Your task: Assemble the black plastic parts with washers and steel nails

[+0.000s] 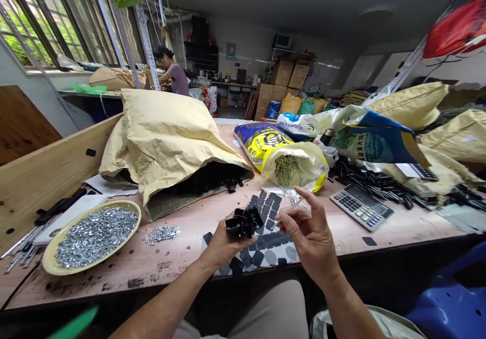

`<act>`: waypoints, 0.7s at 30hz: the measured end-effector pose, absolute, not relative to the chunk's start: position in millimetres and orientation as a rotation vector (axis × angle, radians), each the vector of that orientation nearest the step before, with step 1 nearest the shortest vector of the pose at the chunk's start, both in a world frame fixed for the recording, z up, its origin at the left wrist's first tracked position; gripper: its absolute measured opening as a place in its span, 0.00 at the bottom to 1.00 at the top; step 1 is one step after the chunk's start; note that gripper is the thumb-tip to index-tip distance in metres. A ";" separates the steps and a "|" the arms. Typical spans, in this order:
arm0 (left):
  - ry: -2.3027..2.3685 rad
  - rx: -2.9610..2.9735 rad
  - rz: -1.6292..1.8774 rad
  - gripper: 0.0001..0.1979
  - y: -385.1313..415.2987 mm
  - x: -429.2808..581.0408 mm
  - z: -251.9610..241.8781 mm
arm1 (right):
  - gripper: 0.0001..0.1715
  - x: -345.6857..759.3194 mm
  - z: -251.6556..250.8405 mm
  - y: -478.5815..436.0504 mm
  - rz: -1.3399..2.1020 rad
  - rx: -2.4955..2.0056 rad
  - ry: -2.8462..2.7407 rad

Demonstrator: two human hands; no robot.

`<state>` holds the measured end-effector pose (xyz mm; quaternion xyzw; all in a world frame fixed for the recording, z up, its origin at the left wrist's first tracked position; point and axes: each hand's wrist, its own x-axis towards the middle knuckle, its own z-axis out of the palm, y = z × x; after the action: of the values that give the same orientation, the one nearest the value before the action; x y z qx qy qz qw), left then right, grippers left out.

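Workroom with windows (34,25) along the left wall, cartons (281,73) stacked at the far end, and a co-worker (172,73) at a counter beyond the bench. Bench (125,273) has a scuffed wooden top and is crowded. Left hand (224,245) is clamped on a clump of black plastic brackets (243,222), holding it above the middle of the bench, near the front edge. Right hand (311,232) is raised just beside the clump, thumb and forefinger pinched together; cannot tell whether anything lies between them. Under both hands, a sheet of black square pads (266,238) lies at the front edge, some pads missing from it. Directly behind, an open plastic bag of nails (292,169) rests on the bench, with loose nails (296,200) at its mouth, touching the sheet. Paper sack (167,146) slumps toward the rear left, black parts at its mouth. Bowl of washers (93,238) sits near the left front corner, a small heap of washers (163,234) just right of it. Calculator (360,207) lies right of the hands, before a pile of black parts (383,187).
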<state>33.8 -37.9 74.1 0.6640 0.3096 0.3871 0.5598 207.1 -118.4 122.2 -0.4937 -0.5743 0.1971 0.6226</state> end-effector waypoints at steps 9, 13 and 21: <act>0.738 1.559 0.928 0.20 -41.5 39.2 80.6 | 0.21 177.6 117.5 -106.6 -0.070 -1.073 -1.768; 0.756 1.482 0.944 0.20 -40.6 37.2 82.2 | 0.18 187.7 111.8 -114.3 -0.038 -1.149 -1.868; 0.900 1.289 0.926 0.22 -45.9 11.1 113.3 | 0.19 333.7 32.5 -97.9 -0.009 -2.082 -1.367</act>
<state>11.1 -45.9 113.3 0.5586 0.3903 0.4016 0.6118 333.7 -97.9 32.5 -0.7920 -0.5201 -0.0033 0.3196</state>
